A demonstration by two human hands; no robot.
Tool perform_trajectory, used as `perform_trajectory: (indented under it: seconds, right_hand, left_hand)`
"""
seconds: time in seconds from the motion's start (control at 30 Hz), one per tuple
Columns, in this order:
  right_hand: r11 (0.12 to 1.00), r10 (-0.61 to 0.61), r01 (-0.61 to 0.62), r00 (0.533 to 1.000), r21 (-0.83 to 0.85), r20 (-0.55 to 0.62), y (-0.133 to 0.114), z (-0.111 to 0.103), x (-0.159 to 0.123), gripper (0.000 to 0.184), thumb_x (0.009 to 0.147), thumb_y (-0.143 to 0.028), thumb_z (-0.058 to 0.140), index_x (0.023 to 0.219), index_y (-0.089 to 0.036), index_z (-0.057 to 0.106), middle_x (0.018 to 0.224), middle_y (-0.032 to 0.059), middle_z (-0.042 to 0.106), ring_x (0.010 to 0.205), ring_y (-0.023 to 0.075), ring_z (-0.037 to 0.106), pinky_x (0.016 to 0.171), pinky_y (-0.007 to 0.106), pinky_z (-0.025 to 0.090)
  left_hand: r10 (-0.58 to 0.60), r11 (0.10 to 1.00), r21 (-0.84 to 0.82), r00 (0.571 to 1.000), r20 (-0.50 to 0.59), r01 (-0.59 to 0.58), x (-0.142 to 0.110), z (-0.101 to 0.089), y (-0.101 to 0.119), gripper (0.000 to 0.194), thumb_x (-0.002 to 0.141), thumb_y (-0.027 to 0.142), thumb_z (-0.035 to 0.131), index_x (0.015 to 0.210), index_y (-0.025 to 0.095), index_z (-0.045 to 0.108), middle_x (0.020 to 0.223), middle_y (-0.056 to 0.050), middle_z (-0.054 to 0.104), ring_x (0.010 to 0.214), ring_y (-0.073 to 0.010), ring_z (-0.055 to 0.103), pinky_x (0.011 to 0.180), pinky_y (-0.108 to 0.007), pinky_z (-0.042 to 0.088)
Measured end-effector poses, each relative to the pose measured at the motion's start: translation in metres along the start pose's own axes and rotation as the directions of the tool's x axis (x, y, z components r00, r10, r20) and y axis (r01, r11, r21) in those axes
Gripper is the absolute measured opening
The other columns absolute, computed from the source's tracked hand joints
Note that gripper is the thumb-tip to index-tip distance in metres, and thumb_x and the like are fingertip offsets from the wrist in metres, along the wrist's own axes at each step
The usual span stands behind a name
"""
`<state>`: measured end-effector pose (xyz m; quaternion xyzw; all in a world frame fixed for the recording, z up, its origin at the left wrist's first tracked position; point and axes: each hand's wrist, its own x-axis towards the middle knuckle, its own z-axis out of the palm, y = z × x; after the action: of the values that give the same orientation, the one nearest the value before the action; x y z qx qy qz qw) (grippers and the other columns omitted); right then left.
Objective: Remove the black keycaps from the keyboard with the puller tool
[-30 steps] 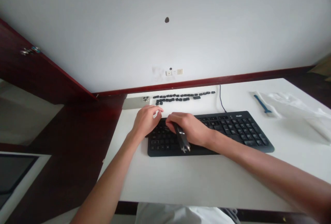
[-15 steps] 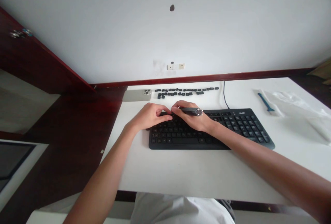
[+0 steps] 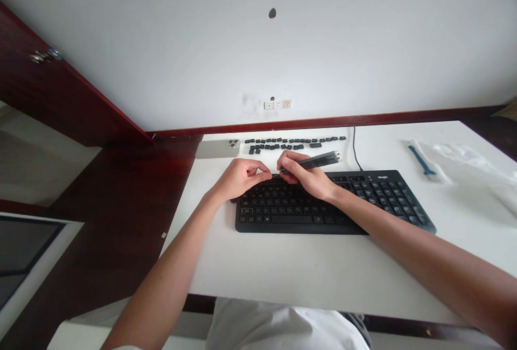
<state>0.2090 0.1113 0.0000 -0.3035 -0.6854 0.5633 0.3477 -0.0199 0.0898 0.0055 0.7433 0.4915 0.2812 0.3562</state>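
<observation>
White counter (image 3: 307,274) with a keyboard (image 3: 302,212), above which the right hand (image 3: 307,177) has now raised a slim dark tool (image 3: 315,161) in a firm pinch, the left hand (image 3: 242,177) curled shut just beside its tip.

A plain white wall (image 3: 161,43) fills the far side, with a small dark mark (image 3: 272,13) high up and a row of wall sockets (image 3: 278,104) low down. Dark red wooden trim (image 3: 323,123) runs along its base, behind the white surface (image 3: 307,269). At left stands a dark red wooden panel (image 3: 60,86) with a metal handle (image 3: 42,57). The light is soft and even.
</observation>
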Motion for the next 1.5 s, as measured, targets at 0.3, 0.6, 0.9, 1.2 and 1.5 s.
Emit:
perform_trajectory:
  seconds: [0.3, 0.6, 0.9, 1.2, 1.5]
  right_hand:
    - [0.856, -0.259, 0.266, 0.963, -0.444, 0.077, 0.001, 0.004, -0.009, 0.017, 0.090, -0.031, 0.067, 0.102, -0.020, 0.065, 0.084, 0.0008, 0.067, 0.068, 0.0126, 0.058, 0.064, 0.025, 0.046]
    - [0.863, -0.288, 0.250, 0.957, -0.439, -0.021, 0.004, 0.001, -0.012, 0.028, 0.091, -0.034, 0.068, 0.113, -0.023, 0.054, 0.090, 0.0022, 0.071, 0.076, 0.0160, 0.067, 0.067, 0.026, 0.053]
    - [0.655, -0.574, 0.453, 0.819, -0.605, -0.009, 0.016, 0.006, -0.018, 0.021, 0.090, -0.028, 0.071, 0.107, -0.024, 0.058, 0.083, 0.0003, 0.068, 0.067, 0.0138, 0.062, 0.063, 0.027, 0.052]
    - [0.803, -0.466, 0.297, 0.853, -0.517, -0.236, 0.016, 0.011, -0.018, 0.026, 0.093, -0.039, 0.072, 0.106, -0.026, 0.054, 0.093, 0.0022, 0.069, 0.078, 0.0173, 0.068, 0.071, 0.030, 0.055]
    - [0.812, -0.440, 0.287, 0.873, -0.508, -0.210, 0.015, -0.001, -0.008, 0.051, 0.092, -0.060, 0.068, 0.125, -0.026, 0.051, 0.111, 0.0077, 0.061, 0.092, 0.0234, 0.062, 0.080, 0.039, 0.054]
  left_hand:
    - [0.021, 0.997, 0.071, 0.994, -0.109, -0.014, 0.001, -0.001, -0.010, 0.019, 0.090, 0.040, 0.071, 0.095, 0.023, 0.078, 0.059, 0.008, 0.025, 0.055, -0.0105, 0.024, 0.055, -0.026, 0.020]
    - [0.060, 0.995, 0.093, 0.986, -0.154, -0.046, 0.001, -0.003, -0.009, 0.019, 0.091, 0.039, 0.071, 0.091, 0.022, 0.078, 0.059, 0.008, 0.023, 0.055, -0.0108, 0.026, 0.056, -0.027, 0.023]
    - [0.152, 0.988, 0.027, 0.959, -0.237, -0.150, 0.001, 0.001, -0.009, 0.024, 0.091, 0.044, 0.072, 0.093, 0.022, 0.080, 0.058, 0.007, 0.028, 0.054, -0.0104, 0.028, 0.056, -0.026, 0.025]
    - [0.183, 0.982, -0.002, 0.944, -0.276, -0.191, -0.002, 0.000, -0.006, 0.021, 0.091, 0.041, 0.072, 0.088, 0.020, 0.077, 0.057, 0.008, 0.027, 0.054, -0.0093, 0.028, 0.055, -0.025, 0.027]
    - [0.182, 0.979, -0.071, 0.974, -0.132, -0.192, -0.006, 0.031, 0.014, 0.026, 0.092, 0.039, 0.069, 0.079, 0.017, 0.072, 0.058, 0.007, 0.038, 0.055, -0.0082, 0.033, 0.055, -0.024, 0.027]
